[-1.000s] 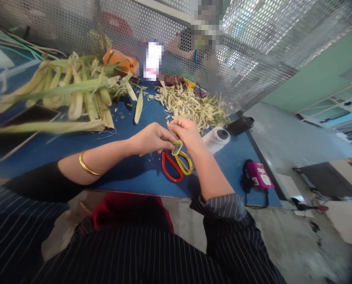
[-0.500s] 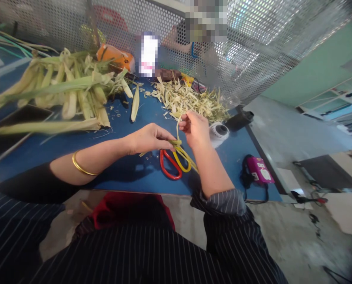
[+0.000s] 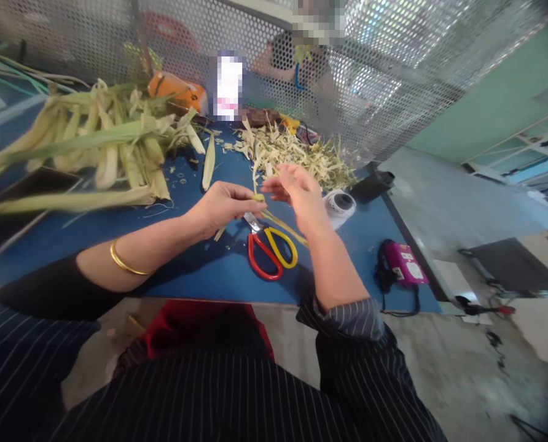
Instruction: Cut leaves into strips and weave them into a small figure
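Observation:
My left hand (image 3: 230,205) is closed in a pinch on narrow corn husk strips (image 3: 258,197) above the blue table. One pale strand rises from that pinch, while longer yellowish strips trail right, below my other hand. My right hand (image 3: 297,187) is just right of the pinch, fingers stretched out and apart, with nothing visibly gripped. Scissors (image 3: 265,242) with one red and one yellow handle lie beneath the hands, their blade tips hidden by my left hand. Behind the hands is a heap of shredded husk strips (image 3: 297,150).
Whole corn husks (image 3: 108,141) are piled at the left over a dark flat panel (image 3: 29,199). A white thread spool (image 3: 339,209), a black cylinder (image 3: 370,186) and a pink box with a cord (image 3: 407,264) sit at right. A perforated metal screen (image 3: 255,37) borders the back; a person is behind it.
My left hand has shifted slightly up, uncovering the scissors' pivot. My right hand's fingers have moved left and straightened, and the upright strand now leans left of them.

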Demonstrator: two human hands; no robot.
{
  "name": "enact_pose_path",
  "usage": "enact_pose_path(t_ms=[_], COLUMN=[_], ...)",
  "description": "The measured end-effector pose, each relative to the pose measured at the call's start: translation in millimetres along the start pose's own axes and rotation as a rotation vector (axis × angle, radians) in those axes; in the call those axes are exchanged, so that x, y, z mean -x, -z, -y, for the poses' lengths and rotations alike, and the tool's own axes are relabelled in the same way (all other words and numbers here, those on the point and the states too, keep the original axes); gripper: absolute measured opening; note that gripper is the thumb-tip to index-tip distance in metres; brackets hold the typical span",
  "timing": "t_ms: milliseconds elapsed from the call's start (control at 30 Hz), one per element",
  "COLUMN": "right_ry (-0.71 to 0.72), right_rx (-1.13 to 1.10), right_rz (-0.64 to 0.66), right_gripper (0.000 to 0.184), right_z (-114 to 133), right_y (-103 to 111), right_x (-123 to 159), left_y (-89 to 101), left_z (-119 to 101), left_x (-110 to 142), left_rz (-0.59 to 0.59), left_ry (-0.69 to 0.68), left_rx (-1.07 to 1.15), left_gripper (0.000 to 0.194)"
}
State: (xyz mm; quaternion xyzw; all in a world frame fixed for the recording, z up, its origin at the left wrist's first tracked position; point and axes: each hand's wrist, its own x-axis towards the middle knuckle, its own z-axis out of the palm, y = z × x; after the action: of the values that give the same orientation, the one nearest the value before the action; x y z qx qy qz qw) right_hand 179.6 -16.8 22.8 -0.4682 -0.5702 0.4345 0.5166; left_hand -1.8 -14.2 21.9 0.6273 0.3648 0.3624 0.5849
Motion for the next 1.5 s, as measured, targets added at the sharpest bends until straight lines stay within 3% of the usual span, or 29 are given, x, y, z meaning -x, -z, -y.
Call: enact_pose_path(t_ms=[133,267,500,800,933,1067,1167,1267,1400,1500], right_ry=[0.03,0.105,-0.066,0.398,0.452,0.685,0.894,1.005,1.072,0.984], right_rx=[0.391,0.663,0.509,1.079,1.13,1.144,1.263,1.454,1.525,1.432], right_rz=[0.261,0.258,0.339,0.14,0.074,-0.121,0.05,0.208,0.172,0.1], right_gripper=[0.028,0.021,0.02,0.019,0.02,0.023,0.022,0.026,0.028,0.028], right_z=[11,9,3,5,-5,-7,-7,-10,-16,-17], right_y=[10,9,1,-1,-2,-6,-18,-33,-39,-35], right_x=[4,6,7,8,6,10,16,20,22,24], left_y=[13.4,16.8,13.3,13.4,14.8,13.1,10.0,8.3,11.2,16.2], left_z=[0,3,4,1,5,5,7,9,10,8], left_x=[-10,-15,-14,-14,-17,-17,-16,-16,-15,-16], left_rz=[-0.102,-0.095,-0.084,-0.087,-0.09,-0.156,-0.188,-0.209,-0.157,-0.044], left_ry=[-0.009,0.044,0.03,0.1,0.235,0.325,0.306,0.302,0.313,0.271], left_rx=[0.047,0.013,-0.021,-0.068,0.094,0.255,0.327,0.369,0.409,0.434], left_gripper=[0.018,0.015,0.011,0.02,0.012,0.01,0.011,0.013,0.016,0.011])
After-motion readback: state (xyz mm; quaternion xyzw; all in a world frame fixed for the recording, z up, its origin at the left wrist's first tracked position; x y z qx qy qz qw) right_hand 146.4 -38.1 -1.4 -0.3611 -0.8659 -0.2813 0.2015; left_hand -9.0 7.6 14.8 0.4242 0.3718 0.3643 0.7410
